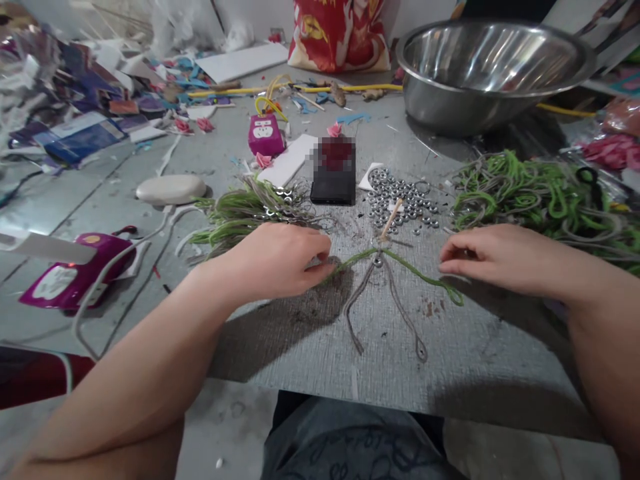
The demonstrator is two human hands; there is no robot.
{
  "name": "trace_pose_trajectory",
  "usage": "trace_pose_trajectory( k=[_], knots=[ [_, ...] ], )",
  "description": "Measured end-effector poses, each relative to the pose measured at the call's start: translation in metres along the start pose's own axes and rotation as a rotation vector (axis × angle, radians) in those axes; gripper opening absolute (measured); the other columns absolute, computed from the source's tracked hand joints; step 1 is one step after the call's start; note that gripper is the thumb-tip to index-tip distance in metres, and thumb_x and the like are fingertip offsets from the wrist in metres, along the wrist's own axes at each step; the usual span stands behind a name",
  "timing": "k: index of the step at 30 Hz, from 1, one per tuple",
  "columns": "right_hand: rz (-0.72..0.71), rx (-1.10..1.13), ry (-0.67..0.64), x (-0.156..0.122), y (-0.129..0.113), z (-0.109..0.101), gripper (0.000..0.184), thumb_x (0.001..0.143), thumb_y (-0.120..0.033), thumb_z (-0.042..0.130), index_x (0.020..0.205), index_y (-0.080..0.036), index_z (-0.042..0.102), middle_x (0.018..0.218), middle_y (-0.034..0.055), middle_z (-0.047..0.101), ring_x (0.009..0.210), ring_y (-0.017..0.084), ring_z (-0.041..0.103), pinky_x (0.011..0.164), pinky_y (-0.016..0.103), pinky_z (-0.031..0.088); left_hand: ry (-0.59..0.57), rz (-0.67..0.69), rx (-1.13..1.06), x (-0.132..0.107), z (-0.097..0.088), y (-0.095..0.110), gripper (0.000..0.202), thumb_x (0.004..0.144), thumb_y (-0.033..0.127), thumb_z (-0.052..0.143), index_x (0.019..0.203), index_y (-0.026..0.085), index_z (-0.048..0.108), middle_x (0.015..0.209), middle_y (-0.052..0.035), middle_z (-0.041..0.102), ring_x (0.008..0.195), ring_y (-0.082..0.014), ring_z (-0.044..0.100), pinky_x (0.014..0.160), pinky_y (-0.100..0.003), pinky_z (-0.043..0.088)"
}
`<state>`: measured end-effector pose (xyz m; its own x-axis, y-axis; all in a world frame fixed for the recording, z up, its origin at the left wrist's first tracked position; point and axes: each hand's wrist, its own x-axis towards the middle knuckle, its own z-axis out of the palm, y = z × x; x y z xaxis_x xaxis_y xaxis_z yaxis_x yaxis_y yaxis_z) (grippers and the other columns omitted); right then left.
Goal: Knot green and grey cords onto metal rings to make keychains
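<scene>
My left hand (295,260) pinches one end of a green cord (357,257) just left of the table's middle. That cord and a grey cord (395,293) spread out in four directions from a small metal ring (377,261). Both strands of the grey cord lie loose toward the table's front edge. A thin wooden stick (393,219) stands tilted right behind the ring. My right hand (493,257) hovers close to the looped right end of the green cord, fingers loosely curled and a little apart, with nothing visible in them.
Many metal rings (400,200) lie beyond the stick, beside a black phone (333,190). Green-and-grey cord bundles lie left (240,217) and right (510,190). A steel bowl (445,107) stands behind. Purple power sockets (267,137), cables and scraps fill the left.
</scene>
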<state>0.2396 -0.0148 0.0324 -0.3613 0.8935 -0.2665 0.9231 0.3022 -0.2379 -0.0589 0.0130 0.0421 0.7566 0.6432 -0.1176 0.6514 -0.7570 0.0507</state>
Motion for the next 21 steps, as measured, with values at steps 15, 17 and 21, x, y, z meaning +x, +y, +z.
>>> trace_pose_trajectory(
  k=[15,17,21],
  knots=[
    [-0.083,-0.123,-0.044,0.003,-0.014,0.018,0.014,0.075,-0.031,0.054,0.065,-0.022,0.050,0.061,-0.0024,0.059,0.052,0.014,0.052,0.046,0.026,0.027,0.247,0.336,-0.058,0.029,0.050,0.023,0.051,0.091,0.043,0.034,0.135,0.018,0.037,0.139,-0.0084,0.043,0.134,-0.0292,0.027,0.106,-0.056,0.018],
    [-0.095,-0.129,-0.037,0.003,-0.013,0.019,0.013,0.075,-0.029,0.052,0.064,-0.022,0.050,0.061,-0.0023,0.058,0.051,0.014,0.051,0.046,0.026,0.026,0.229,0.326,-0.081,0.029,0.054,0.023,0.051,0.092,0.044,0.033,0.136,0.018,0.036,0.138,-0.0078,0.043,0.135,-0.0284,0.025,0.107,-0.057,0.014],
    [-0.127,-0.132,-0.020,0.003,-0.010,0.022,0.016,0.078,-0.028,0.046,0.063,-0.022,0.048,0.060,-0.0015,0.057,0.050,0.013,0.050,0.047,0.027,0.027,0.181,0.297,-0.105,0.029,0.056,0.024,0.051,0.091,0.046,0.033,0.135,0.019,0.038,0.139,-0.0064,0.042,0.135,-0.0263,0.026,0.108,-0.057,0.008]
  ],
)
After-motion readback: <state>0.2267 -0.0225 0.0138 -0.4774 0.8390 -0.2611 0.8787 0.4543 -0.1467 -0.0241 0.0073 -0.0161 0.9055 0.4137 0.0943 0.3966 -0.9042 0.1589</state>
